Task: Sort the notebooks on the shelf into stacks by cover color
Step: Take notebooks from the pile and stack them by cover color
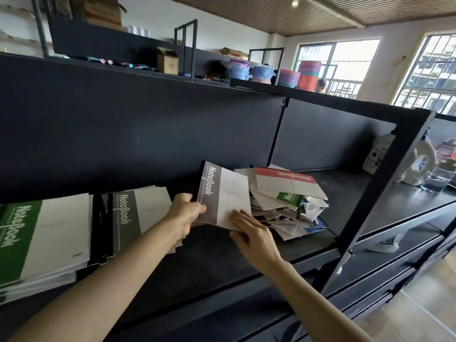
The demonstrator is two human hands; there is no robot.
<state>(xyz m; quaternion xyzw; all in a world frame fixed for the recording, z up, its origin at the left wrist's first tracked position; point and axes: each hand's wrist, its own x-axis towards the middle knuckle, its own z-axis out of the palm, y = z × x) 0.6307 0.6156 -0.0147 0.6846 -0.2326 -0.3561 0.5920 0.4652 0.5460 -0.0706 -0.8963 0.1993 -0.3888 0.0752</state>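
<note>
- A single head-worn camera looks forward and slightly down at a black shelf [217, 257] from close range.
- The left arm [111, 287] and right arm [306, 294] enter from the bottom edge.
- The wide lens tilts the shelf and also catches the ceiling [320, 13] and windows [338, 60] at upper right.

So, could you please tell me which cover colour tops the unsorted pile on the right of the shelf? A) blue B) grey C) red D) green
C: the red notebook lies on top of the unsorted pile, green and blue covers show only lower down, and the grey notebook is held by the left hand and right hand.
</note>
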